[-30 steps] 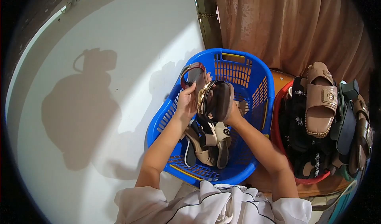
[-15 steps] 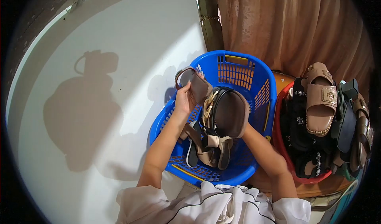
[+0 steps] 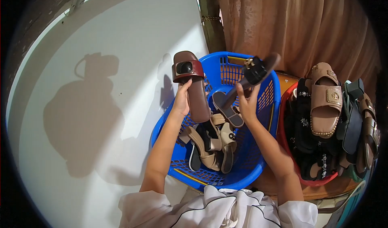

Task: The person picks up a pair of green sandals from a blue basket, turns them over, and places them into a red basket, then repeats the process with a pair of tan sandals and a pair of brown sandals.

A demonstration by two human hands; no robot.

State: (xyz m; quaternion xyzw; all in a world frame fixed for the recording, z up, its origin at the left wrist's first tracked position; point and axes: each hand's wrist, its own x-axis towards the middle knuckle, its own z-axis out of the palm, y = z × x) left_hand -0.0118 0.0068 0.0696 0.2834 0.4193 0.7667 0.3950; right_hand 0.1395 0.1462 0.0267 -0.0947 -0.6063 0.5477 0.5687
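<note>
My left hand point(image 3: 182, 100) is closed round the side of a brown slide sandal point(image 3: 197, 98) with a dark red strap and a black, pale-edged ornament. It is held toe up over the left rim of a blue laundry basket point(image 3: 254, 175). My right hand point(image 3: 247, 100) grips a dark slide sandal point(image 3: 255, 71) with a black strap and gold trim, tilted up to the right above the basket and slightly blurred. Under the hands, another dark sandal point(image 3: 231, 115) lies on a pile of beige and black heeled sandals point(image 3: 210, 157) inside the basket.
At the right, a red basin point(image 3: 290, 147) is heaped with black sandals and a tan slide sandal point(image 3: 325, 106). A dark green heeled sandal point(image 3: 352, 119) lies beside it. Brown curtains point(image 3: 279, 26) hang behind, and a white surface point(image 3: 137, 46) borders the left.
My left hand has turned its sandal so that the red strap faces me. The black-strapped sandal in my right hand has swung up and right, uncovering the sandals below.
</note>
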